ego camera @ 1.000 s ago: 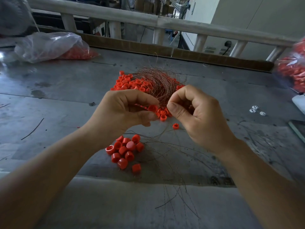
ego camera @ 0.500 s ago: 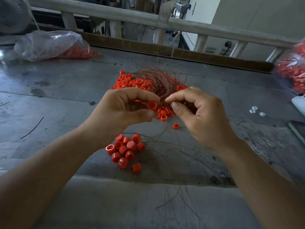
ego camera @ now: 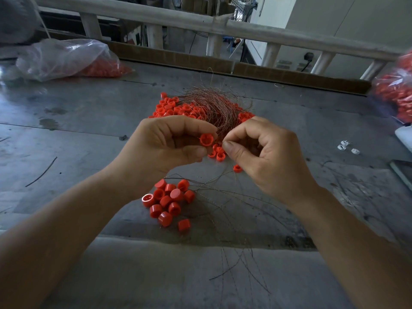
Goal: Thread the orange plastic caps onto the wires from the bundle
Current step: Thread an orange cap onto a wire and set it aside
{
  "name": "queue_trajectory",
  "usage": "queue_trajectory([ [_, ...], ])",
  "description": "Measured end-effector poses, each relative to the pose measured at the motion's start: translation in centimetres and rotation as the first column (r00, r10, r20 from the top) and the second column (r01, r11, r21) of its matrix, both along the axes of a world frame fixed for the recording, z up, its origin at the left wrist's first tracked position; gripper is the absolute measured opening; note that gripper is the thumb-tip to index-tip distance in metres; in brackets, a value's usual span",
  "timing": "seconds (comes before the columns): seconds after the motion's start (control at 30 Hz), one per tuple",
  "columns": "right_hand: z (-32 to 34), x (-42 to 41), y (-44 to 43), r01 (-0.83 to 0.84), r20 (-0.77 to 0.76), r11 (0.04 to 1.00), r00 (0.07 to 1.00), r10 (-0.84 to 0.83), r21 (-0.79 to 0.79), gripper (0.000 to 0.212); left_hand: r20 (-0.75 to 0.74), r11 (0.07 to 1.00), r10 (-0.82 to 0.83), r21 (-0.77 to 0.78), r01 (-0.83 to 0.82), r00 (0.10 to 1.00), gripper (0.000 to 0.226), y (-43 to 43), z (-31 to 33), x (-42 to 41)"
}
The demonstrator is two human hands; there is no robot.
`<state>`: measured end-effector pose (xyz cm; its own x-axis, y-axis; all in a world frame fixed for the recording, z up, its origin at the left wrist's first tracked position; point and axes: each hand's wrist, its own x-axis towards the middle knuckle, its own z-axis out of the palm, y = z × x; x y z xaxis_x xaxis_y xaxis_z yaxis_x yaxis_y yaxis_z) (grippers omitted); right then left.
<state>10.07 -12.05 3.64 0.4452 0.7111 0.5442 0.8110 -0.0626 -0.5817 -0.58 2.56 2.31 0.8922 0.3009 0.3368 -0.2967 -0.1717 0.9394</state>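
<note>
A cap [ego camera: 206,139] is pinched between the thumb and forefinger of the left hand [ego camera: 169,143], its open side turned toward the right hand [ego camera: 267,157]. That hand's thumb and forefinger are closed on what is judged to be a single wire, though the strand is too fine to be made out at the fingertips. The cap is judged light, rigid and smooth, best held by its rim so that the hole is left free. The wire is judged thin, springy and easily kinked, so it is best gripped close to its tip. Just beyond both hands the bundle [ego camera: 214,108] is spread over a heap of loose caps [ego camera: 176,109]. Below the left hand a cluster [ego camera: 169,201] of caps is seen, with strands trailing under the right forearm, where they could be snagged. A bag [ego camera: 64,59] of caps is set well beyond the left hand.
</note>
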Motion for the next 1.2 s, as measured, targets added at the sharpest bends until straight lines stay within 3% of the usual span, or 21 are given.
queue_trajectory([
  [0.27,0.35,0.15,-0.04,0.038,0.032,0.999,0.999,-0.038,0.005,0.007,-0.007,0.998,-0.046,-0.050,0.046,0.999,0.033,0.47,-0.12,0.05],
  [0.7,0.39,0.09,0.03,0.040,0.021,0.999,0.999,-0.040,-0.001,0.008,-0.019,0.997,-0.061,-0.043,0.060,0.998,0.023,0.61,-0.18,-0.07],
  [1.2,0.29,0.00,-0.07,0.039,0.027,0.999,0.999,-0.039,-0.003,0.008,-0.024,0.999,-0.038,0.008,0.038,0.999,0.028,0.50,-0.08,-0.26],
])
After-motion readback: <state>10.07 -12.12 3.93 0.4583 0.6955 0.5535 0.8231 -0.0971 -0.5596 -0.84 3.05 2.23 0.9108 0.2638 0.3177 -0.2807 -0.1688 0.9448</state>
